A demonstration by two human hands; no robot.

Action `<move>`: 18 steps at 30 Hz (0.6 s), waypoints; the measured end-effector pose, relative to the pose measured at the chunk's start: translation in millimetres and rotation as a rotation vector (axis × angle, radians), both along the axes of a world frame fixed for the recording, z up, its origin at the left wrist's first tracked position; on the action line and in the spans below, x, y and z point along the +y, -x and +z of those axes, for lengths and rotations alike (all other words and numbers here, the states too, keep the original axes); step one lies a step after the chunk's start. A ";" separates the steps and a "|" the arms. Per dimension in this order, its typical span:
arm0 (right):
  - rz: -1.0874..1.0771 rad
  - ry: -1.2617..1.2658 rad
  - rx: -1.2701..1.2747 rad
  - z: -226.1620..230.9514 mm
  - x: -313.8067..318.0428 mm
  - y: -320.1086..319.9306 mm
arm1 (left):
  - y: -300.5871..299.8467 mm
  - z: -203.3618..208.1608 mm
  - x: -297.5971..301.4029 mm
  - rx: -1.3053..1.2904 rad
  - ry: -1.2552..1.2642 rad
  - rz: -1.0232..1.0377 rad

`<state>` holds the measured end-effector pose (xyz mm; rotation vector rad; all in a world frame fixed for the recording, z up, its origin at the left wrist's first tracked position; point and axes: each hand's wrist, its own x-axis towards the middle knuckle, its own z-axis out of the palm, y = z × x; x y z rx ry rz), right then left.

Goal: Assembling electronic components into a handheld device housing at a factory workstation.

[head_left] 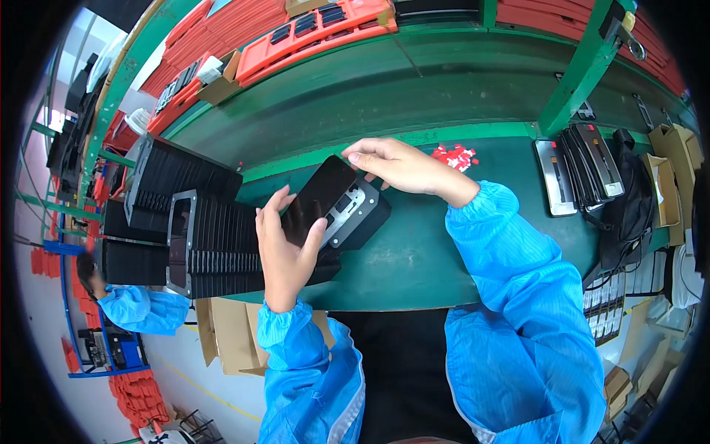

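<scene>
A glossy black, phone-sized screen panel [319, 196] lies tilted in my left hand [287, 255], the thumb along its near edge and the fingers on its left side. My right hand [403, 169] is at the panel's far right corner, thumb and forefinger pinched together there. Anything between those fingertips is too small to make out. Just under and right of the panel is a black rack with a grey metal end plate [353, 216]. To the left of my left hand stands a slotted black rack [218, 240] filled with thin dark panels.
Another slotted rack [177, 181] stands behind at the left. Small red and white scraps [455, 157] lie on the green table [414, 270]. Dark flat parts [588, 166] and a black bag [629, 200] occupy the right end. A green post [580, 78] rises there. A co-worker's blue sleeve [144, 309] shows left.
</scene>
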<state>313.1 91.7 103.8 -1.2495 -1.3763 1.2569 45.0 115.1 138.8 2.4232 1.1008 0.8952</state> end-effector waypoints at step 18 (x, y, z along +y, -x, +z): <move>0.136 0.030 -0.183 2.5 -8.6 2.2 | 9.9 1.7 -10.2 0.064 -0.126 -0.024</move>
